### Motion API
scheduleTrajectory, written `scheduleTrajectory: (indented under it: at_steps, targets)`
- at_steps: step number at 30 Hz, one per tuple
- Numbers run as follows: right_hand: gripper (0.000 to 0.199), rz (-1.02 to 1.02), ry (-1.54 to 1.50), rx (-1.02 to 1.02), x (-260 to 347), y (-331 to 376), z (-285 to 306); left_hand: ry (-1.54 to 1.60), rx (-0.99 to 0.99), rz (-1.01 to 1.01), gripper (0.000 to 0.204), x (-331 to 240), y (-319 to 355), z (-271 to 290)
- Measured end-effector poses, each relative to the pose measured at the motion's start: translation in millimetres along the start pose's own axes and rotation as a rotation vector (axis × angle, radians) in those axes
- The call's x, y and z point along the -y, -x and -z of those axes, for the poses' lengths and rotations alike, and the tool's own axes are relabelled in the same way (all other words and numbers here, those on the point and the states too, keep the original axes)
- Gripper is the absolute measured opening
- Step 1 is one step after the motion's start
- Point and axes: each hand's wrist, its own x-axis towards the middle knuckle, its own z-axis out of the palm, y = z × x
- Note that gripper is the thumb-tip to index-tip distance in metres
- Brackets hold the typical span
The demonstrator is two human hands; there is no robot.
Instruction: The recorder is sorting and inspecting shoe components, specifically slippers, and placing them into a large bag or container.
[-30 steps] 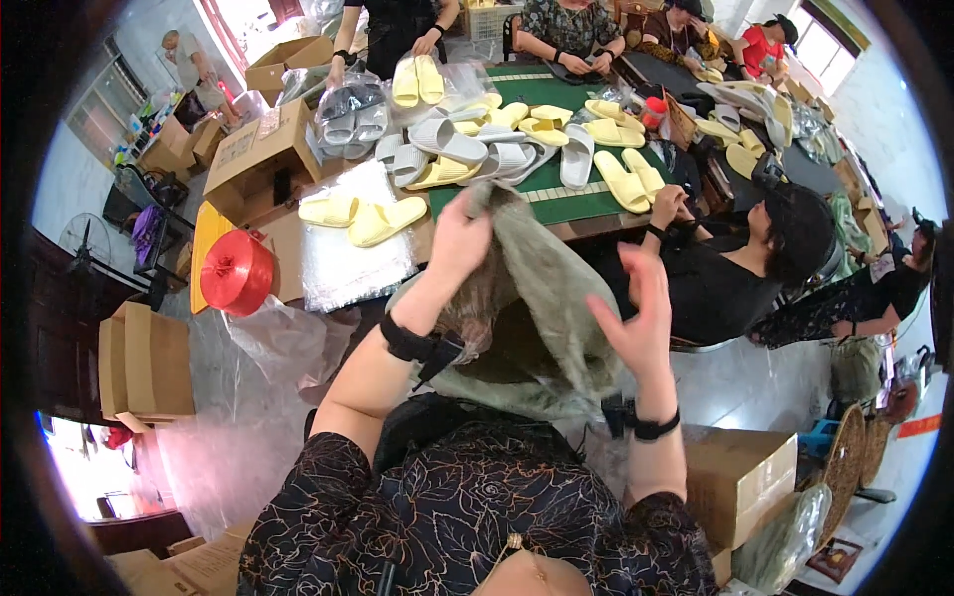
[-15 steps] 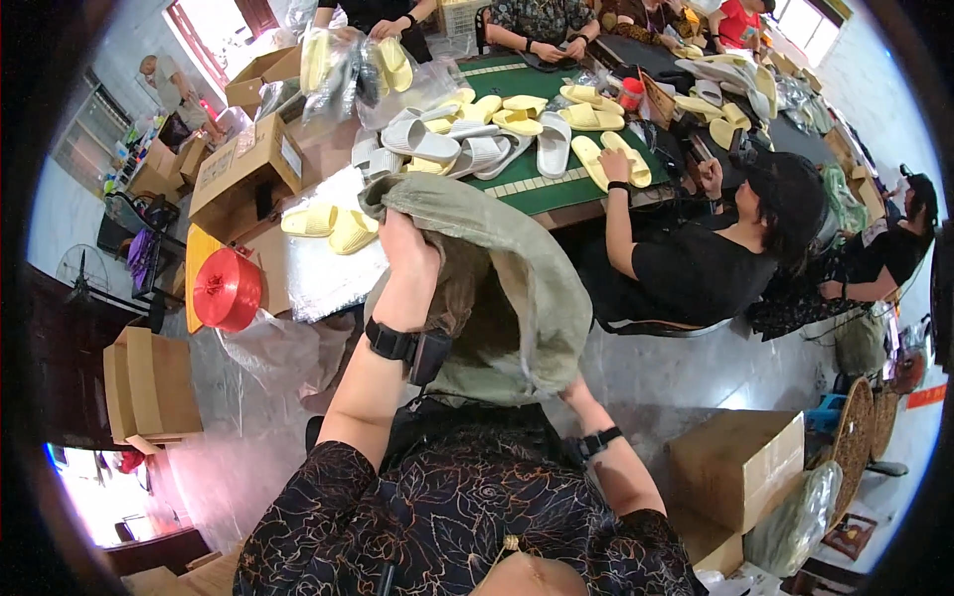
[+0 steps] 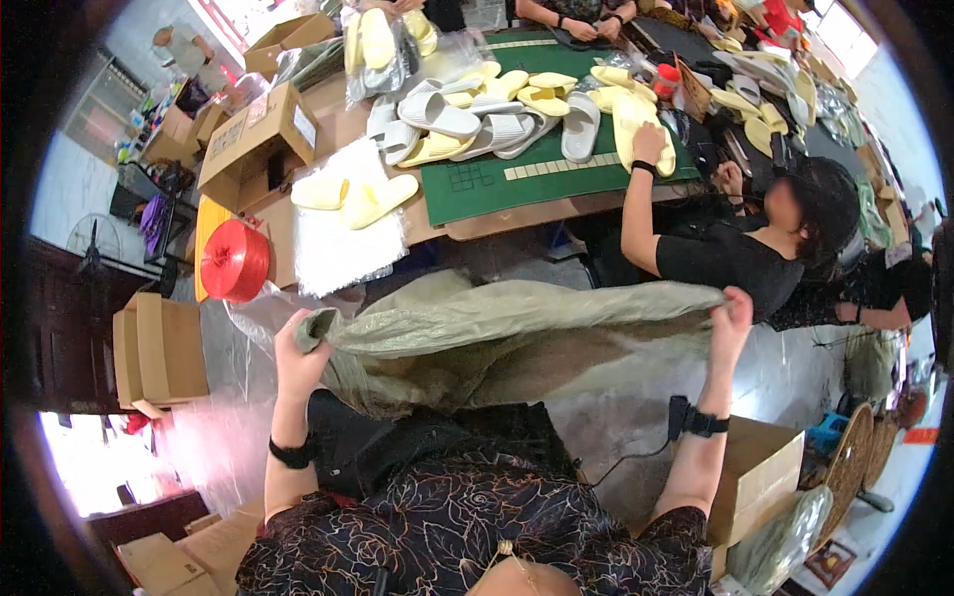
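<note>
A large grey-green woven sack (image 3: 517, 323) is stretched wide in front of my body, its mouth edge pulled nearly straight. My left hand (image 3: 296, 360) is closed around the rolled rim at one end. At the other end, my right hand (image 3: 731, 316) grips the opposite corner, raised a little higher. Below the rim the sack's brownish inside shows, and folds hide its depth. Past it, a yellow slipper pair (image 3: 380, 199) lies on white plastic wrapping (image 3: 343, 253) at the table's near left.
Grey and yellow slippers (image 3: 477, 124) are heaped on the green table (image 3: 497, 199). A red twine roll (image 3: 235, 260) and an open carton (image 3: 260, 149) stand to the left. A seated co-worker (image 3: 730, 248) touches yellow slippers at right. Cartons (image 3: 760, 472) stand on the floor.
My hands have moved apart, left hand down and leftward, right hand up and rightward. The sack went from a bunched, gaping shape to stretched sideways. The co-worker's hand stays by the yellow slippers.
</note>
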Motion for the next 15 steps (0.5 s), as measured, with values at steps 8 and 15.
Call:
scheduleTrajectory:
  at_steps: [8,15]
  targets:
    - [0.02,0.534,0.608,-0.022,63,-66,-97,0.169,-0.241,-0.081,0.02,-58,23,41]
    - [0.039,0.544,0.936,0.156,23,-10,-178,0.26,-0.122,0.376,0.033,95,18,3]
